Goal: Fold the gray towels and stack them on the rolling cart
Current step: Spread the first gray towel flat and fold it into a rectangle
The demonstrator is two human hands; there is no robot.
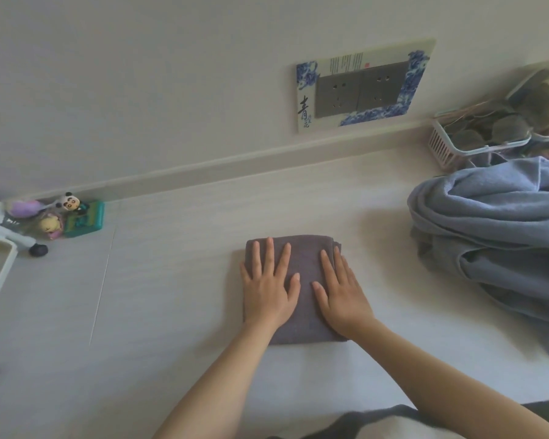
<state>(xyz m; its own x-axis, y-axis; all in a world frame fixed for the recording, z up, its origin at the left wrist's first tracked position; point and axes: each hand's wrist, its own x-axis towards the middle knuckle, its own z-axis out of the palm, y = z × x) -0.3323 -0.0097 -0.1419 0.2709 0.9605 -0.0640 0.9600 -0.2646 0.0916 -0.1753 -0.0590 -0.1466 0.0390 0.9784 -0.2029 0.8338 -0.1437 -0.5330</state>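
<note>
Folded gray towel (301, 280) is pressed flat on the table (171, 280) by the left hand (268, 286) and right hand (343, 294), fingers straight. Right of it, a blue-gray towel heap (495, 236) is cut off; figurines (57, 217) lie far left.

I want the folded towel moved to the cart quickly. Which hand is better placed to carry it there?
Left, probably. The left hand lies flat on the folded gray towel on the side nearer the white cart frame at the left edge. The right hand would have to cross over.
</note>
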